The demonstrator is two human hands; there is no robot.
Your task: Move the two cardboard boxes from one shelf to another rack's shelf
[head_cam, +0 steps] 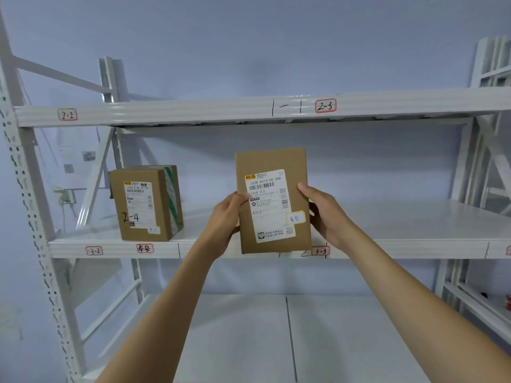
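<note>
A flat cardboard box (272,161) with a white shipping label and a small yellow sticker is held upright in front of the middle shelf (401,228). My left hand (226,219) grips its left edge and my right hand (323,211) grips its right edge. The box's lower edge hangs level with the shelf's front beam, near the tag "3-3". A second cardboard box (143,203), marked "2-4" by hand and bound with green-white tape, stands on the same shelf to the left, apart from both hands.
The white metal rack has an upper shelf beam (193,111) tagged "2-2" and "2-3" and a lower shelf (249,341) beneath my arms. Another white rack (486,189) stands at the right. A perforated upright (27,217) runs down the left side.
</note>
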